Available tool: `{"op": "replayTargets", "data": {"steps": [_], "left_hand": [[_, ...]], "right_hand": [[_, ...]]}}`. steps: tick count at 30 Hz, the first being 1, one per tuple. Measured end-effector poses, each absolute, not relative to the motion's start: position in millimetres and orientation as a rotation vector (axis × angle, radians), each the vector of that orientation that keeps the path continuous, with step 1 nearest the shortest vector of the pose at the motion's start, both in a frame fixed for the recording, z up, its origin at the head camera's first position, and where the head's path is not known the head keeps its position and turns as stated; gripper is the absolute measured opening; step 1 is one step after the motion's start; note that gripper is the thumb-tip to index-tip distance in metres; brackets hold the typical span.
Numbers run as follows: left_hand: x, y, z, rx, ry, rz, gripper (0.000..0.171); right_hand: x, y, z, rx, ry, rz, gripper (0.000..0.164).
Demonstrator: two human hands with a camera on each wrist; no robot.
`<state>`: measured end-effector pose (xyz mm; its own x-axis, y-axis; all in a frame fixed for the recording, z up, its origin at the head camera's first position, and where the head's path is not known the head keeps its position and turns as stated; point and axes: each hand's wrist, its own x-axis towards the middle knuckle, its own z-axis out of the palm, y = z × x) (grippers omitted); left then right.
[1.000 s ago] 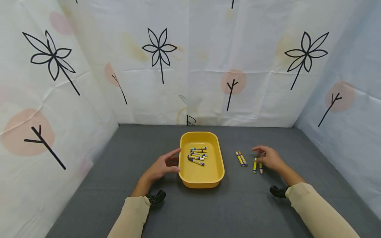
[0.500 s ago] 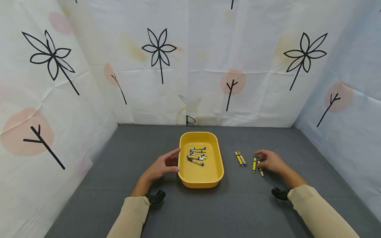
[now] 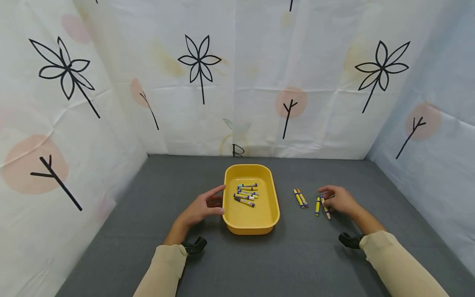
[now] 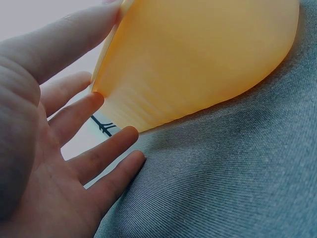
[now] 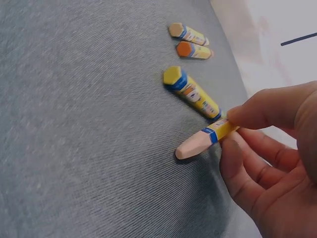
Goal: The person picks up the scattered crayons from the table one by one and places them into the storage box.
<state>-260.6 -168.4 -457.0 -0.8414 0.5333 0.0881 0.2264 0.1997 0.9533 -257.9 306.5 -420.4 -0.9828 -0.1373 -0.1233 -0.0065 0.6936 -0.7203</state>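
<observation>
My right hand (image 3: 338, 201) pinches a peach-tipped crayon (image 5: 198, 144) between thumb and fingers. The crayon's bare tip points down toward the grey cloth, and its other end is hidden in the fingers. Right beside it lies a yellow crayon (image 5: 193, 94). At the left side of a yellow tray (image 3: 252, 220) is my left hand (image 3: 202, 209), fingers spread and touching the outer wall and rim. Several crayons (image 3: 245, 197) lie in a loose row inside the tray. Two more, one pale yellow (image 3: 298, 199) and one orange (image 3: 303, 198), rest between tray and right hand.
A grey cloth (image 3: 297, 255) covers the table. Patterned white fabric (image 3: 252, 119) hangs as walls behind and at both sides. Each wrist carries a black strap device (image 3: 349, 241).
My right hand has shifted slightly right and taken the peach-tipped crayon, which now lies at a different angle, its tip swung to the right. My left hand and the tray have stayed put.
</observation>
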Motion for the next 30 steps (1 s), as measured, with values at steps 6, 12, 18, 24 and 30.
{"op": "replayTargets", "data": {"steps": [6,12,18,24,30], "left_hand": [[-258,-169,-455,0.73,2.209,1.682,0.079],[-258,-169,-454,0.732,2.189,1.7,0.079],[-259,-168,-456,0.758,2.174,1.708,0.079],[-260,-168,-457,0.749,2.186,1.706,0.078],[-261,-168,-458,0.739,2.2,1.696,0.078]], "right_hand": [[-262,301,-417,-0.141,2.699,-1.332,0.043],[-268,291,-410,-0.18,2.714,-1.416,0.039],[-275,280,-402,-0.205,2.775,-1.467,0.036],[-281,265,-391,-0.294,2.809,-1.494,0.036],[-292,247,-379,-0.327,2.81,-1.508,0.036]]}}
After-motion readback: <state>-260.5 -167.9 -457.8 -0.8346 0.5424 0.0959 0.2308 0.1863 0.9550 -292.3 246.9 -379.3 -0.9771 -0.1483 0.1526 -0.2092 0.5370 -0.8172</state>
